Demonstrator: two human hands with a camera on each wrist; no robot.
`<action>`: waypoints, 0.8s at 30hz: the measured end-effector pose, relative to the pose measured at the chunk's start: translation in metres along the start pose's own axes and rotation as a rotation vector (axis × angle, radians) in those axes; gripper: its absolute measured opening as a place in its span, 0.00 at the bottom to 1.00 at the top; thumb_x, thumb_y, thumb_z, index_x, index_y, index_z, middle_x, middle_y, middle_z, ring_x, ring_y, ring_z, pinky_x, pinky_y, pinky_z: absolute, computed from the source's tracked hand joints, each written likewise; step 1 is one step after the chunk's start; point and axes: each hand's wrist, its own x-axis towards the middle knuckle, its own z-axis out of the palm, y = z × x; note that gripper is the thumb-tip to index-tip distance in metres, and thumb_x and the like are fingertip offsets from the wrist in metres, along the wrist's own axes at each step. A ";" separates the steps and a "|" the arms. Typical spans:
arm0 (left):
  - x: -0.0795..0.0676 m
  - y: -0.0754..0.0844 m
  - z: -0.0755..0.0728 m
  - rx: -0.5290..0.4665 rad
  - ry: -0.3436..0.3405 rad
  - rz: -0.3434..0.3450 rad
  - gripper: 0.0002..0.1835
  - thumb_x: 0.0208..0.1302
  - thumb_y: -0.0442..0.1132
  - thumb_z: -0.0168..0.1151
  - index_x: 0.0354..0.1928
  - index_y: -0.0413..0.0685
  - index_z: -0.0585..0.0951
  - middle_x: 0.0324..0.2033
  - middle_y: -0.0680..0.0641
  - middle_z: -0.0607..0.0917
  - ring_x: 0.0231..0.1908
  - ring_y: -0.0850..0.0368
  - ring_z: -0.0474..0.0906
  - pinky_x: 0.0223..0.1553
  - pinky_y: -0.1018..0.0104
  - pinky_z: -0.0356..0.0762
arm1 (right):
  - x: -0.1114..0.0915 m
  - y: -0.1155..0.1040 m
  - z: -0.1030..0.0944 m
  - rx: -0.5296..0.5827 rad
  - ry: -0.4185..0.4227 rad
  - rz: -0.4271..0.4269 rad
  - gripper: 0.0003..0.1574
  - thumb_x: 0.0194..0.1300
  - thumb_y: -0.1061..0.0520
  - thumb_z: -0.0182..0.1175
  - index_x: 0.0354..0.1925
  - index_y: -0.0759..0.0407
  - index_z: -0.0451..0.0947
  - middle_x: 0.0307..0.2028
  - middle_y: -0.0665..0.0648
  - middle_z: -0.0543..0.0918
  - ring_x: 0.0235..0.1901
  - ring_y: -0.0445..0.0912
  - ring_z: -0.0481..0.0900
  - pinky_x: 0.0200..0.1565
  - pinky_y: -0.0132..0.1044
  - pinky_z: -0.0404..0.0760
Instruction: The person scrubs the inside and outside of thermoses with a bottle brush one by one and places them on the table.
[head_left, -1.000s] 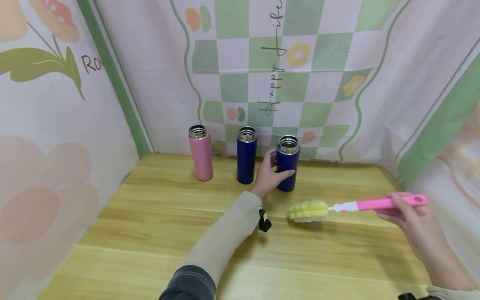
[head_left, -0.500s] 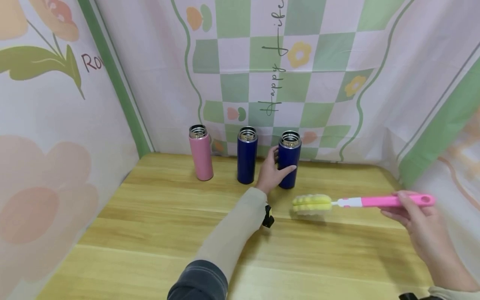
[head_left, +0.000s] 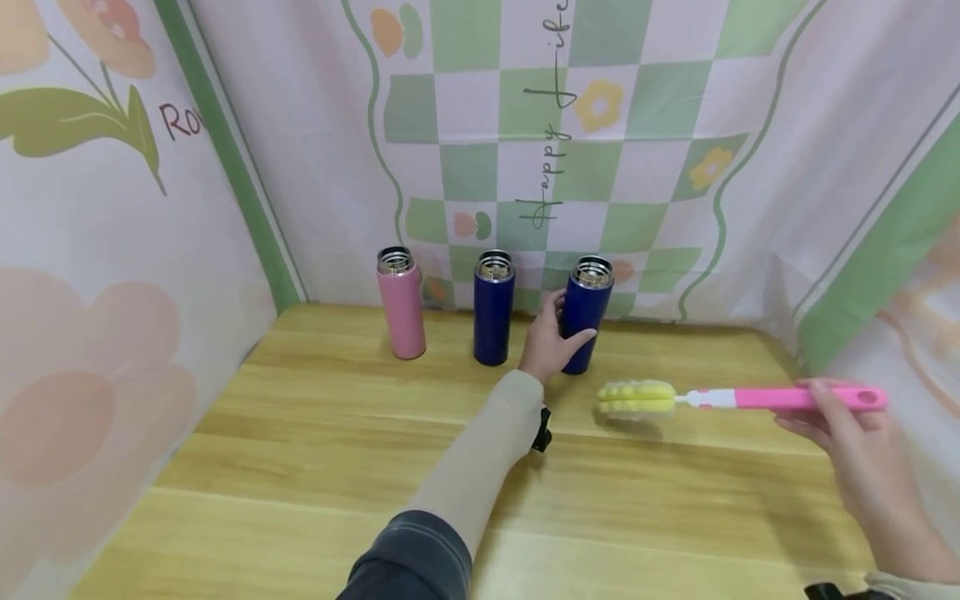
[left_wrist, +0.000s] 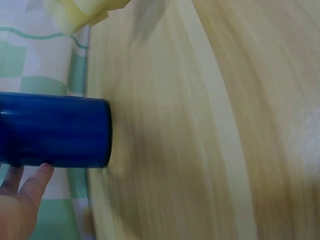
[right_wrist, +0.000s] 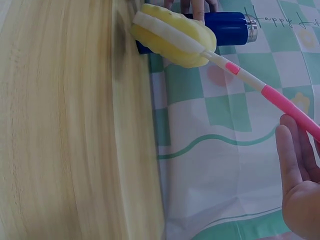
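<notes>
My left hand (head_left: 546, 346) grips the rightmost blue thermos bottle (head_left: 588, 302), thumb across its front and fingers round its far left side. The bottle has no lid, shows a silver threaded mouth and leans slightly right. In the left wrist view its base (left_wrist: 107, 132) is at the table's back edge; whether it touches the wood I cannot tell. My right hand (head_left: 862, 450) holds a bottle brush (head_left: 772, 399) by its pink handle, level above the table. The brush's yellow and white sponge head (right_wrist: 172, 35) points left, in front of the bottle and apart from it in the head view.
A second blue thermos bottle (head_left: 493, 321) and a pink one (head_left: 402, 317) stand upright and lidless to the left. All are on a wooden table (head_left: 300, 467), close to a patterned cloth (head_left: 465, 108) hanging behind. More cloth hangs at both sides.
My left hand has shifted the rightmost blue bottle back and to the right, and it has come to lean right. The right hand has moved right and slightly up with the brush.
</notes>
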 end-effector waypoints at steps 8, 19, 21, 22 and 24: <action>0.000 -0.004 0.002 0.048 0.003 0.024 0.42 0.63 0.48 0.71 0.75 0.56 0.60 0.65 0.46 0.74 0.61 0.53 0.74 0.57 0.57 0.76 | -0.002 -0.001 0.003 -0.034 0.022 -0.013 0.14 0.75 0.73 0.45 0.48 0.72 0.78 0.42 0.61 0.87 0.37 0.49 0.88 0.37 0.38 0.83; -0.008 -0.002 0.000 0.113 -0.028 -0.006 0.45 0.69 0.48 0.66 0.80 0.53 0.52 0.73 0.50 0.65 0.69 0.54 0.65 0.65 0.58 0.67 | -0.005 -0.001 0.015 -0.195 -0.002 -0.033 0.12 0.75 0.71 0.49 0.52 0.73 0.75 0.40 0.60 0.88 0.37 0.48 0.88 0.37 0.37 0.81; -0.010 -0.003 -0.001 0.107 -0.028 0.001 0.45 0.69 0.49 0.65 0.80 0.51 0.52 0.73 0.50 0.64 0.70 0.54 0.64 0.66 0.60 0.66 | -0.005 0.000 0.016 -0.217 -0.021 -0.035 0.13 0.74 0.72 0.49 0.53 0.75 0.74 0.41 0.60 0.88 0.37 0.47 0.88 0.38 0.37 0.81; -0.011 -0.002 -0.002 0.101 -0.024 0.004 0.45 0.69 0.48 0.65 0.79 0.50 0.53 0.73 0.49 0.65 0.69 0.54 0.64 0.65 0.60 0.66 | -0.005 0.000 0.017 -0.230 -0.034 -0.039 0.14 0.74 0.72 0.49 0.54 0.75 0.74 0.42 0.60 0.88 0.38 0.47 0.88 0.39 0.37 0.81; -0.012 -0.002 -0.003 0.086 -0.019 0.007 0.44 0.69 0.47 0.66 0.79 0.48 0.54 0.73 0.47 0.65 0.69 0.52 0.65 0.65 0.59 0.67 | -0.006 0.001 0.018 -0.280 -0.066 -0.056 0.15 0.73 0.74 0.48 0.55 0.78 0.73 0.43 0.59 0.87 0.39 0.46 0.88 0.40 0.36 0.81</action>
